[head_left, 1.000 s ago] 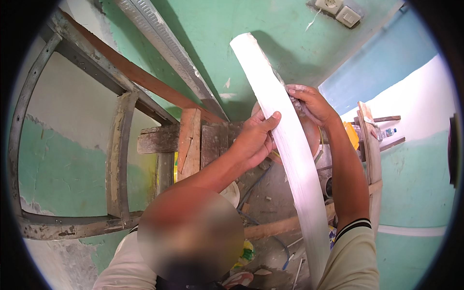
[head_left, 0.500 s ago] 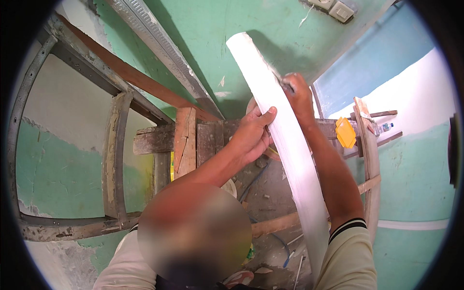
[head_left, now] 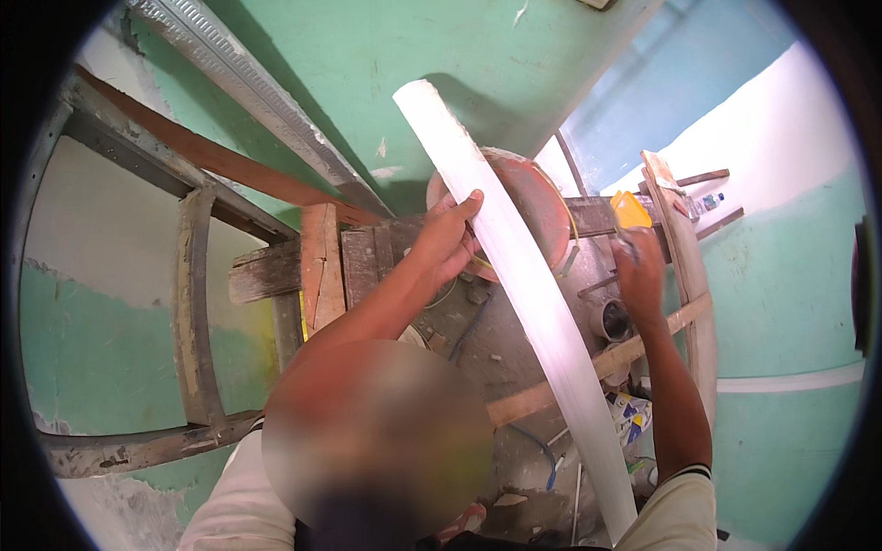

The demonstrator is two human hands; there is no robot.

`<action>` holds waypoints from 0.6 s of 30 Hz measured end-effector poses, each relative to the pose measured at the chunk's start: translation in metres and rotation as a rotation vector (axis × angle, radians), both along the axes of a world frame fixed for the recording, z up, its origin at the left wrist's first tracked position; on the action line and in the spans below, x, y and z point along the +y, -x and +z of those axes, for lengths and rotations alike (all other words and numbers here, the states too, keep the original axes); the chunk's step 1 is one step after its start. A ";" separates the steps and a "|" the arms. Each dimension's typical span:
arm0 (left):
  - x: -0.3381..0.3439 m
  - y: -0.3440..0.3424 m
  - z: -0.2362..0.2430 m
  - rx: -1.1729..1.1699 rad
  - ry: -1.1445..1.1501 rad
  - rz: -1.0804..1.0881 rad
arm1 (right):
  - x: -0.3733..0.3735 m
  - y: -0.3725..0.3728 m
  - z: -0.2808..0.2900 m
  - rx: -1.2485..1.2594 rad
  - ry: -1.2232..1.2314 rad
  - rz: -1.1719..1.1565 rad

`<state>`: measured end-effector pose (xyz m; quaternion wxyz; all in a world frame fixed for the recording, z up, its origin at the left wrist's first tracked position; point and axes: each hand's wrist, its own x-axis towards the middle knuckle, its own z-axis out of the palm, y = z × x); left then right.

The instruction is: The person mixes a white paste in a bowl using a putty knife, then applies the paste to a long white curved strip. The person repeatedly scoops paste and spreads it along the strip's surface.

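A long white strip (head_left: 533, 294), like a panel or moulding, slants from the upper middle down to the lower right, passing by my right sleeve. My left hand (head_left: 447, 237) is closed on its left edge, thumb over the face and fingers underneath. My right hand (head_left: 640, 266) is off the strip, to its right, just below a yellow plastic piece (head_left: 632, 209). Its fingers are curled around a small greyish thing, too blurred to name. A pinkish bucket (head_left: 524, 197) with a wire handle stands behind the strip, partly hidden by it.
A weathered wooden plank (head_left: 266, 272) runs across behind the strip, with an upright board (head_left: 322, 266). A metal frame (head_left: 197, 308) stands at left. At right are a wooden post (head_left: 689, 275) and a clear bottle (head_left: 706, 204). A dark-mouthed container (head_left: 614, 319) and debris lie below.
My right hand has left the strip's far edge and moved right and down, beside the yellow piece. My left hand keeps its hold. The view has shifted, uncovering the bucket.
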<state>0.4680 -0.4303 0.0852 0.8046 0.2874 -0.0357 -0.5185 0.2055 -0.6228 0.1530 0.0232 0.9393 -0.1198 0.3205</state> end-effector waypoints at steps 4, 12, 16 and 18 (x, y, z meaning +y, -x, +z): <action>-0.024 -0.001 -0.029 -0.043 -0.111 -0.058 | 0.027 0.058 0.020 -0.211 -0.605 -0.302; -0.067 0.005 -0.074 -0.070 -0.335 -0.039 | 0.092 0.103 0.046 -0.280 -1.130 -0.392; -0.067 -0.005 -0.063 -0.065 -0.406 -0.046 | 0.131 0.092 0.054 -0.226 -1.202 -0.361; -0.064 -0.018 -0.067 -0.113 -0.244 0.161 | 0.154 0.077 0.058 -0.162 -1.251 -0.331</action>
